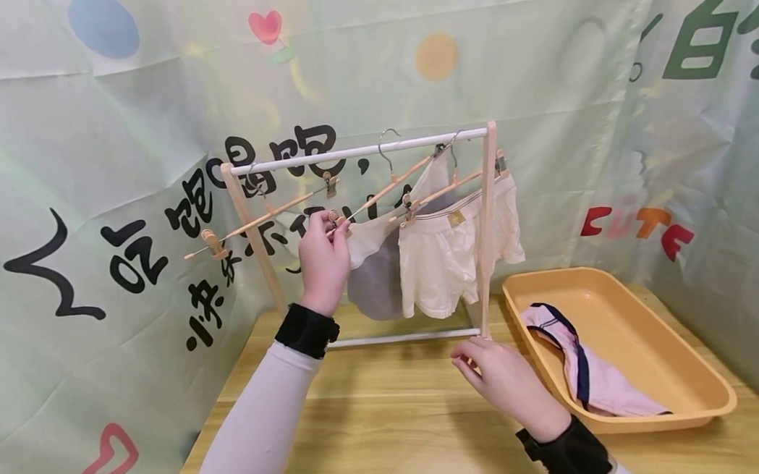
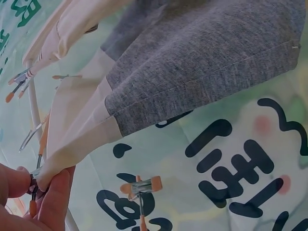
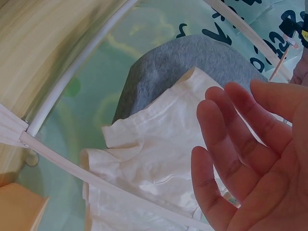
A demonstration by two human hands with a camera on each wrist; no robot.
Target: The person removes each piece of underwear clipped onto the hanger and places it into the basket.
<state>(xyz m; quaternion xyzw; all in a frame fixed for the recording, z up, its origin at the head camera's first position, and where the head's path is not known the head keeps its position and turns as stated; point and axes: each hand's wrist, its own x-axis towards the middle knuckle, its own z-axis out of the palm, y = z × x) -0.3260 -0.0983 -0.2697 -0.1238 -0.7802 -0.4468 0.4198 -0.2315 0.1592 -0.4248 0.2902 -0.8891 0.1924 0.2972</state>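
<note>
My left hand (image 1: 324, 262) pinches the clip (image 2: 33, 182) at the near end of the middle hanger (image 1: 389, 185). From that hanger hangs a grey garment with a cream waistband (image 2: 192, 82); its band sits at the clip between my thumb and fingers. The far corner of the band hangs from the other clip (image 1: 440, 149). White shorts (image 1: 443, 262) hang from a second hanger (image 1: 455, 186) to the right, partly over the grey cloth. Low in front of the rack, my right hand (image 1: 506, 381) holds nothing, its fingers loosely bent.
A small wooden rack with a white top rail (image 1: 348, 153) stands on the wooden table (image 1: 378, 425). A bare clip hanger (image 1: 270, 215) hangs at its left. On the right, an orange tray (image 1: 625, 309) holds pink underwear with navy edging (image 1: 606, 375). A printed curtain (image 1: 503, 12) surrounds the table.
</note>
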